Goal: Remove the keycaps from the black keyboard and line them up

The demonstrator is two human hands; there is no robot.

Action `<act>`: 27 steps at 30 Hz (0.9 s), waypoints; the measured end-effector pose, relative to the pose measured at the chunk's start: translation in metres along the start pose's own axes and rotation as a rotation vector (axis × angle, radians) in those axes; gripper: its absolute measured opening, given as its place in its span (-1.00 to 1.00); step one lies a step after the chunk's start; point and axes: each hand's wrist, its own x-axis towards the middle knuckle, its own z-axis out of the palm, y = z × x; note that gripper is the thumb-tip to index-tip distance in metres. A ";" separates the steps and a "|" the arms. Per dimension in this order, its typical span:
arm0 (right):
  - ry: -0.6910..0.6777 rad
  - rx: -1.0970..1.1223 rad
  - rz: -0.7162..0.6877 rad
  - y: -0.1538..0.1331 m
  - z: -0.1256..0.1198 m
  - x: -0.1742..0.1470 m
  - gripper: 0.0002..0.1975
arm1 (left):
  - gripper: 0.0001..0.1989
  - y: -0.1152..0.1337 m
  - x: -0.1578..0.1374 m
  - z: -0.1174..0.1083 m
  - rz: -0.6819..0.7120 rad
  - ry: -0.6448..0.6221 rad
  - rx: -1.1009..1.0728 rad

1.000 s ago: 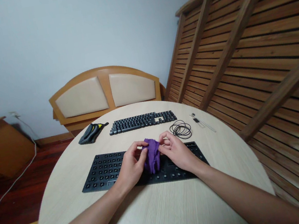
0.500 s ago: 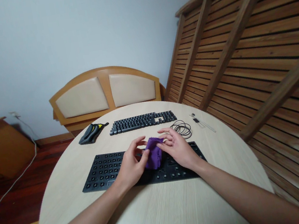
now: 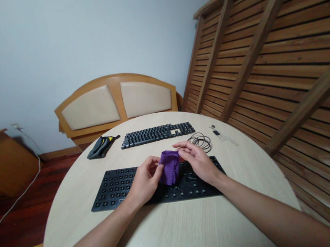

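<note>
A small purple cloth (image 3: 170,168) with frayed edges is held up between my hands. My left hand (image 3: 145,180) pinches its left side between thumb and fingers. At its upper right corner, my right hand (image 3: 199,162) grips the cloth with the thumb and fingertips. Beneath both hands lies a black keyboard base (image 3: 115,185) with its keycaps off and the switches showing; its middle is partly hidden by the cloth and hands.
Loose dark keycaps (image 3: 154,134) stand in keyboard order at the far side of the round table (image 3: 178,239). A black-and-yellow bundle (image 3: 102,147) lies to their left. A coiled black cable (image 3: 200,143) and a wire keycap puller (image 3: 222,134) lie right.
The cloth has turned slightly and spread a little between my hands. My right fingers have shifted to the cloth's upper corner; the keyboard base has stayed put.
</note>
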 end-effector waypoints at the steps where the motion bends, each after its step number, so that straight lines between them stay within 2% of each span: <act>1: 0.004 -0.007 0.000 0.000 -0.001 0.001 -0.73 | -0.85 0.001 0.000 -0.001 0.001 -0.003 0.011; 7: -0.058 -0.079 0.009 0.000 -0.009 0.005 -0.70 | -0.78 0.005 0.003 -0.008 0.028 0.007 0.110; 12: -0.195 -0.100 0.074 0.002 -0.013 0.004 -0.67 | -0.77 0.008 0.006 -0.015 0.079 -0.065 0.161; 18: -0.280 -0.186 0.018 -0.005 -0.013 0.001 -0.67 | -0.78 0.012 0.006 -0.021 0.103 -0.140 0.240; 21: -0.319 -0.167 0.023 -0.005 -0.013 0.000 -0.74 | -0.78 0.013 0.005 -0.022 0.103 -0.171 0.246; 24: -0.334 -0.138 0.080 0.000 -0.015 0.000 -0.78 | -0.78 0.012 0.005 -0.023 0.078 -0.195 0.241; 27: -0.292 -0.111 0.116 0.003 -0.019 0.002 -0.79 | -0.76 0.011 0.007 -0.024 0.043 -0.234 0.216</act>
